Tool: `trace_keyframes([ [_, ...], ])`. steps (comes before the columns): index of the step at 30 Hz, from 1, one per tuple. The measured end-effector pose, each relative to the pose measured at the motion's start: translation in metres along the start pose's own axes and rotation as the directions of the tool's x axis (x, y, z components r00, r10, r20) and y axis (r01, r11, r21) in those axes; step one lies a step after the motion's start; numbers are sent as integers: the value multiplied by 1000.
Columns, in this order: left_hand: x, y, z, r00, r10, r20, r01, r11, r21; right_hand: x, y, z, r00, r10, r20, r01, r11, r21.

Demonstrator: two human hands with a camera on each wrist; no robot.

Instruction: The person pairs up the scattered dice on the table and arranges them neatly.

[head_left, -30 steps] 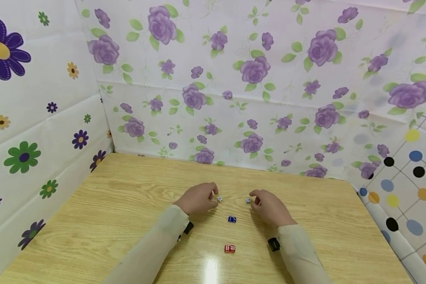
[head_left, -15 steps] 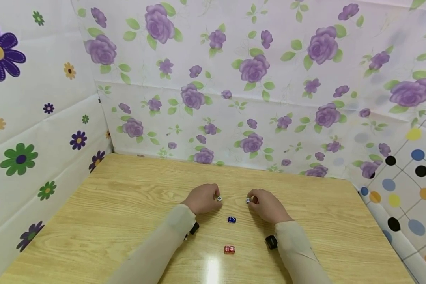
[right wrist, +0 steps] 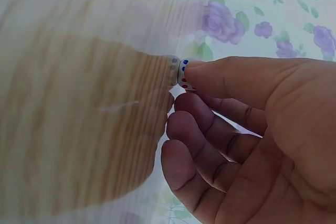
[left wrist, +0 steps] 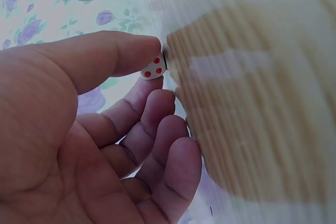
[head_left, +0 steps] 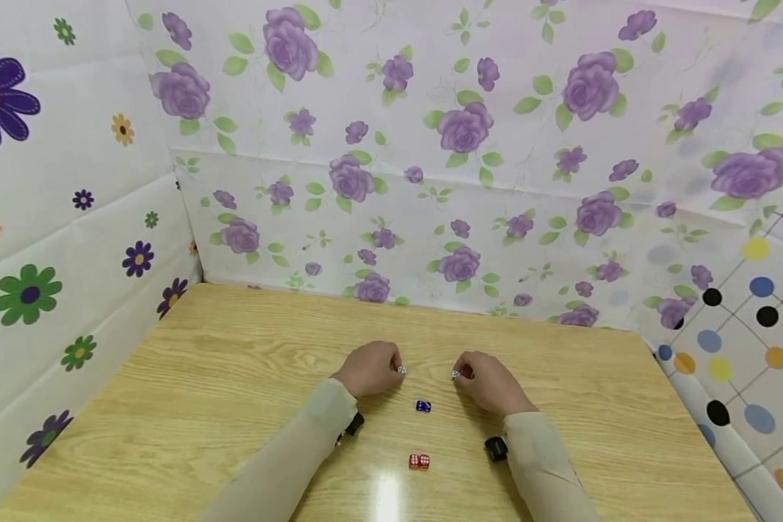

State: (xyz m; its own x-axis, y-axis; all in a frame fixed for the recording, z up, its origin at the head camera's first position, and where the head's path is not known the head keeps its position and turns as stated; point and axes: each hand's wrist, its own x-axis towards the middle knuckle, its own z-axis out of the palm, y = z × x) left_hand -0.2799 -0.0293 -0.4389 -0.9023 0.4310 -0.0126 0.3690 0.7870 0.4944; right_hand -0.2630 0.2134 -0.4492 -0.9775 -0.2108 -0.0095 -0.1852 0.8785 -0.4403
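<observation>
My left hand (head_left: 370,368) pinches a white die (left wrist: 154,70) between thumb and index finger, low against the tabletop. Red pips show on the die in the left wrist view. Across from it, my right hand (head_left: 491,380) pinches another white die (right wrist: 184,73) with blue and red pips, also right at the wood surface. Between the hands and nearer the front lies a pair of blue dice (head_left: 423,407), side by side. Closer still sits a pair of red dice (head_left: 419,461) with white pips, touching each other.
The wooden table (head_left: 235,348) spreads out around both hands. Behind it hangs a rose-patterned cloth (head_left: 339,239), with a flowered sheet (head_left: 98,254) at the left and a dotted one (head_left: 731,362) at the right. Black wrist devices (head_left: 496,449) sit under both forearms.
Both hands have closed thumb and finger on the white dice, which earlier stood free beside the fingertips. The dice look slightly turned now. The blue and red dice stay put.
</observation>
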Motion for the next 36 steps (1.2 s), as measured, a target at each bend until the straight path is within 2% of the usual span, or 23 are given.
trace_keyframes([
  [20, -1, -1, -5, 1000, 30, 1, -30, 1000, -10, -1, 2, -2, 1000, 18, 13, -18, 1000, 14],
  [36, -2, 2, -5, 999, 41, 10, -40, 999, -11, -3, -2, -5, 1000, -9, 12, 9, 1000, 13],
])
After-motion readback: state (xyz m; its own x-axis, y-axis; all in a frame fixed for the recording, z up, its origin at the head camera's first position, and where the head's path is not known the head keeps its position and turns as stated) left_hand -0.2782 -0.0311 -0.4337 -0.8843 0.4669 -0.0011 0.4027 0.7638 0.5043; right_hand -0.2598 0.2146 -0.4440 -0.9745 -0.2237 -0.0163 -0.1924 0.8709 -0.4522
